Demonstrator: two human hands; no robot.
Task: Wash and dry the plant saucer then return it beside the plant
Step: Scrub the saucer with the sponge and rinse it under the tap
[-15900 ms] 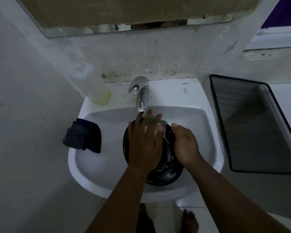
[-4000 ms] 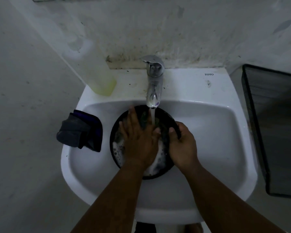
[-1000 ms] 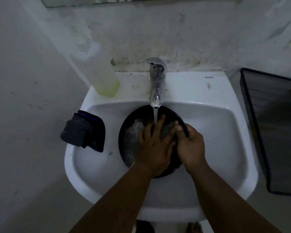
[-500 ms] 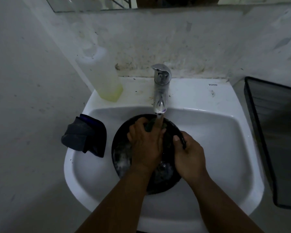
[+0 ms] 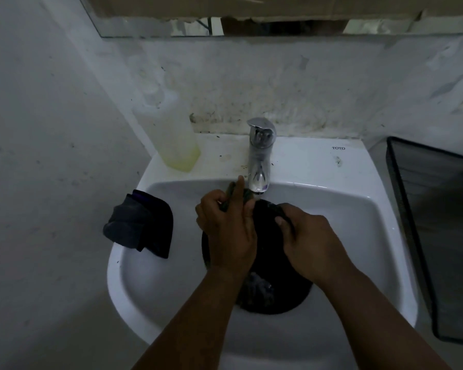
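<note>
A dim room is seen. A stained, flaking white wall (image 5: 305, 86) is set behind the basin, a mirror (image 5: 251, 25) is mounted above, and a plain wall (image 5: 38, 156) is seen at left.

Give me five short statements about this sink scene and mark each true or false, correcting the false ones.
1. The black saucer sits inside the white sink. True.
2. The right hand grips the saucer's rim. True.
3. The left hand is empty. False: it holds a dark green scrubber up near the faucet.
4. The dark cloth lies on the sink's right edge. False: it hangs over the left edge.
5. A bottle with yellowish liquid stands on the sink's back left corner. True.
</note>
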